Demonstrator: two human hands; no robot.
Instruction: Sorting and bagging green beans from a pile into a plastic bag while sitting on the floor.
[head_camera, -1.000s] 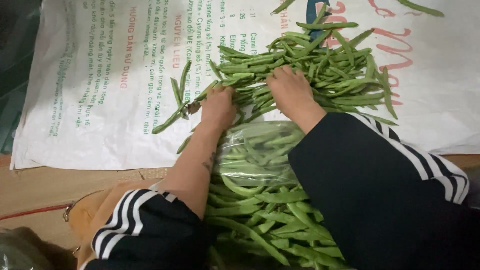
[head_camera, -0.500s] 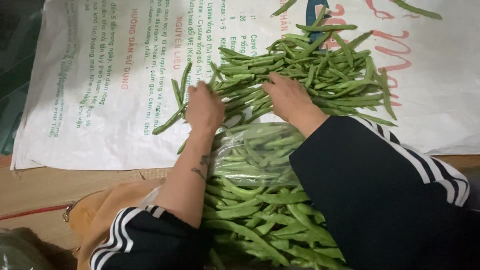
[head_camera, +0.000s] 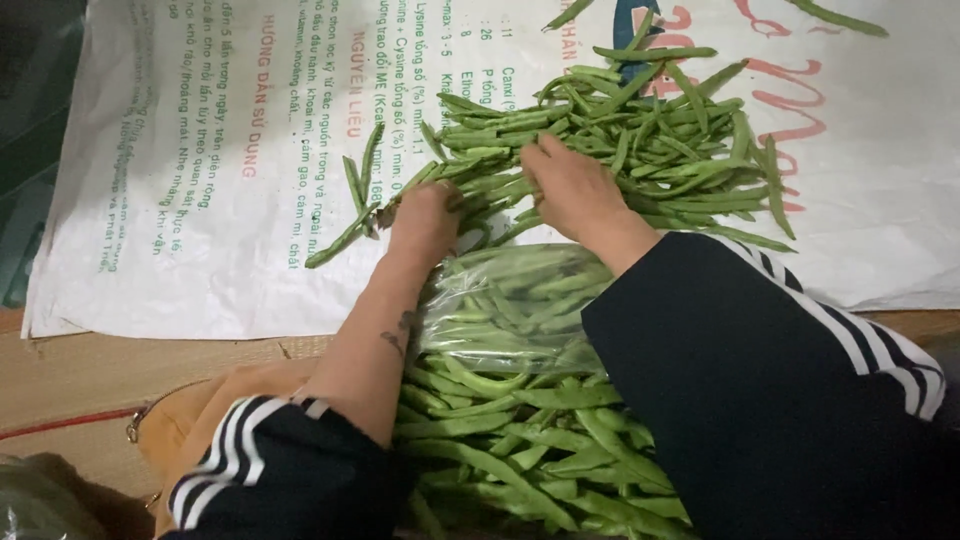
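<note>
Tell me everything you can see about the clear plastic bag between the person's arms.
The clear, crinkled plastic bag lies between the forearms, glossy with glare and stuffed with long green beans lying at mixed angles. Its far end meets the loose green bean pile on the white printed woven sack; more beans spread out past its near end. The left hand rests by its far left corner.

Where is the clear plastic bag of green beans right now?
Head view, lower centre: the clear plastic bag lies between both forearms, just below the loose bean pile on the white printed sack.
</note>
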